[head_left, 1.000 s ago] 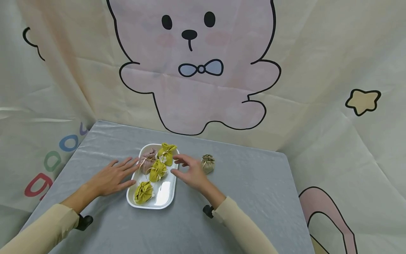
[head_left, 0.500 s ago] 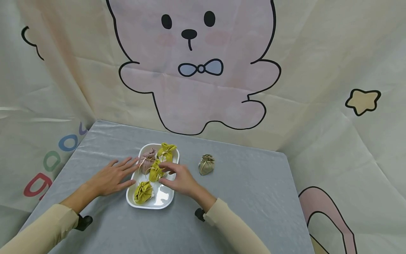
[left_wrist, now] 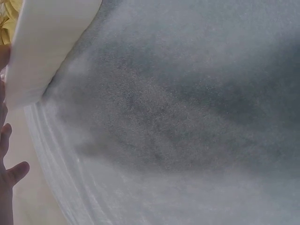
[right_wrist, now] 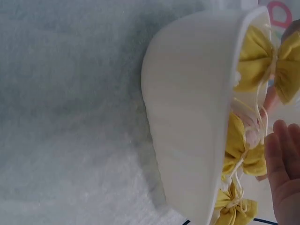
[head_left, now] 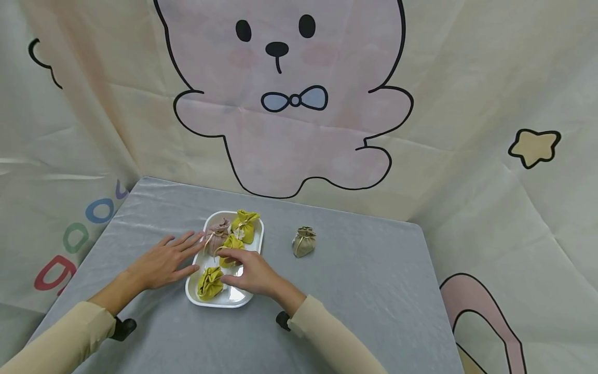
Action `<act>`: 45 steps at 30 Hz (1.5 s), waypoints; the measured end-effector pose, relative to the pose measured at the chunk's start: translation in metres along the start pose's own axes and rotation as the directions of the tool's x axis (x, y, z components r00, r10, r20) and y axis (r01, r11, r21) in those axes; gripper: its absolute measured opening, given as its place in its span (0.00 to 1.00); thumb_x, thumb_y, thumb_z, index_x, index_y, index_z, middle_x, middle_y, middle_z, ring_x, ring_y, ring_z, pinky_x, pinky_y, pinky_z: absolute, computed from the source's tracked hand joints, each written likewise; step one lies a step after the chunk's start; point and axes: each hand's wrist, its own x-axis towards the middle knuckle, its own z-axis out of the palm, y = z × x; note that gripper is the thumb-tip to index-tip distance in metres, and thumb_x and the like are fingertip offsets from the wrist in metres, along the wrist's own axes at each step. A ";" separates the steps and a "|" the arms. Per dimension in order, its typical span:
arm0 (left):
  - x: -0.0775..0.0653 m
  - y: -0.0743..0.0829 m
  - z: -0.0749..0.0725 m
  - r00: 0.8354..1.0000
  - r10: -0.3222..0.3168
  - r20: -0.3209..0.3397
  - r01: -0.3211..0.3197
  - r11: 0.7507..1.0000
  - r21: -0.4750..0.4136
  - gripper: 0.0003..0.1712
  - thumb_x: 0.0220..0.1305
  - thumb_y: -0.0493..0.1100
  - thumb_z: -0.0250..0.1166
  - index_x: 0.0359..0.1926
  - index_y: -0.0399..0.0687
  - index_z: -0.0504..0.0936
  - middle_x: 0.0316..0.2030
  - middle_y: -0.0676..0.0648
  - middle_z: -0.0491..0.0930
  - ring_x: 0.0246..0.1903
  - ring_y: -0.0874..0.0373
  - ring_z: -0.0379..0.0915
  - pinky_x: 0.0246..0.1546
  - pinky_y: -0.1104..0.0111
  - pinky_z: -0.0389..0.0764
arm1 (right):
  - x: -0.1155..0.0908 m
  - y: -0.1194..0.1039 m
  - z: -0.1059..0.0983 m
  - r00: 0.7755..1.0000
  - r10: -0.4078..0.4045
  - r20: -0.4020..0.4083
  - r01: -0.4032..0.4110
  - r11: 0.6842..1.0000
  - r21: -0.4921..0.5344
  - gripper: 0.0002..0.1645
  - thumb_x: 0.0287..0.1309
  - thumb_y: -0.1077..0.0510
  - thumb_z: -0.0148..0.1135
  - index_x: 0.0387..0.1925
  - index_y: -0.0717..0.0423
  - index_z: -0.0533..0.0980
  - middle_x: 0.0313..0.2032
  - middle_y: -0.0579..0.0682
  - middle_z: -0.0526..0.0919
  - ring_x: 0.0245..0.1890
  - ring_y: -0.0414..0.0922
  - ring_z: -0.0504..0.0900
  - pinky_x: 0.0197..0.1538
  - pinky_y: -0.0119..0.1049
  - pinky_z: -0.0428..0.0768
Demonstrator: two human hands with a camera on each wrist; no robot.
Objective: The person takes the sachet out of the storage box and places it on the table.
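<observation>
A white tray (head_left: 253,248) holds three yellow drawstring pouches and a dusty-pink pouch (head_left: 217,234). One yellow pouch (head_left: 245,227) lies at the back, another (head_left: 232,242) in the middle, partly hidden by my right hand (head_left: 249,272), and the third (head_left: 209,284) at the front. My right hand hovers over the tray with fingers and thumb spread apart, the thumb beside the front pouch. In the right wrist view its straight fingers (right_wrist: 281,154) show close to the pouches, holding nothing. My left hand (head_left: 163,264), fingers stretched out, touches the tray's left edge.
A grey-green pouch (head_left: 304,243) stands on the grey cloth-covered table (head_left: 364,291), right of the tray. A printed curtain with a pink bear (head_left: 299,150) hangs right behind the table. Dark straps or mounts (head_left: 123,328) sit at both wrists.
My right hand has moved left and toward me, from the tray's right edge to above the front pouches. The left hand and the pouches have stayed in place.
</observation>
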 end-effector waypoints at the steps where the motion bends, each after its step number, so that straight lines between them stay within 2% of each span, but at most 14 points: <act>1: 0.000 0.000 0.000 1.000 0.002 -0.004 -0.002 1.000 0.001 0.39 0.69 0.62 0.59 0.73 0.47 0.67 0.74 0.41 0.61 0.71 0.40 0.57 0.62 0.37 0.63 | 0.001 0.000 0.002 1.000 0.001 0.006 -0.001 1.000 -0.005 0.32 0.61 0.58 0.69 0.65 0.59 0.72 0.59 0.53 0.80 0.56 0.45 0.82 0.58 0.32 0.77; 9: 0.000 0.000 0.001 1.000 0.009 -0.015 -0.009 1.000 0.002 0.38 0.69 0.61 0.60 0.73 0.47 0.67 0.73 0.41 0.61 0.71 0.40 0.58 0.62 0.38 0.63 | 0.005 0.001 0.013 0.998 0.036 0.042 -0.036 0.999 0.008 0.32 0.61 0.57 0.69 0.65 0.59 0.73 0.60 0.53 0.79 0.56 0.42 0.81 0.57 0.30 0.76; 15: -0.001 -0.001 0.001 1.000 0.015 -0.022 -0.015 1.000 0.007 0.38 0.69 0.60 0.60 0.73 0.46 0.67 0.73 0.40 0.61 0.71 0.40 0.58 0.61 0.38 0.64 | 0.009 -0.003 0.019 0.996 0.072 0.059 -0.072 0.997 -0.009 0.30 0.62 0.57 0.69 0.65 0.56 0.74 0.59 0.48 0.80 0.56 0.34 0.78 0.56 0.29 0.76; 20: -0.001 -0.001 0.002 0.999 0.022 -0.028 -0.022 1.000 0.012 0.38 0.68 0.59 0.61 0.73 0.46 0.67 0.73 0.40 0.61 0.71 0.41 0.59 0.61 0.38 0.65 | 0.012 -0.008 0.025 0.995 0.072 0.066 -0.068 0.996 -0.057 0.29 0.62 0.57 0.69 0.64 0.54 0.75 0.58 0.44 0.81 0.55 0.31 0.77 0.55 0.25 0.74; 35: -0.001 -0.001 0.004 0.999 0.022 -0.030 -0.022 1.000 -0.008 0.38 0.68 0.58 0.61 0.72 0.45 0.67 0.73 0.40 0.62 0.70 0.40 0.59 0.61 0.38 0.65 | 0.013 -0.009 0.033 0.994 0.104 0.031 -0.099 0.986 -0.135 0.24 0.62 0.56 0.68 0.60 0.52 0.78 0.55 0.39 0.83 0.55 0.29 0.77 0.57 0.24 0.72; 39: -0.001 -0.001 0.005 0.999 0.027 -0.038 -0.027 1.000 -0.006 0.38 0.68 0.58 0.61 0.72 0.45 0.68 0.73 0.40 0.62 0.70 0.40 0.59 0.60 0.38 0.65 | 0.013 -0.008 0.035 0.992 0.126 0.014 -0.123 0.985 -0.117 0.22 0.62 0.56 0.69 0.58 0.50 0.80 0.53 0.38 0.84 0.53 0.28 0.77 0.55 0.23 0.72; 45: -0.001 -0.002 0.005 0.996 0.048 -0.070 -0.048 0.999 -0.004 0.37 0.68 0.58 0.62 0.72 0.44 0.68 0.72 0.39 0.63 0.70 0.40 0.60 0.59 0.39 0.67 | 0.014 -0.007 0.036 0.990 0.141 -0.012 -0.142 0.989 -0.038 0.20 0.62 0.60 0.67 0.56 0.53 0.81 0.49 0.40 0.85 0.43 0.25 0.79 0.46 0.20 0.75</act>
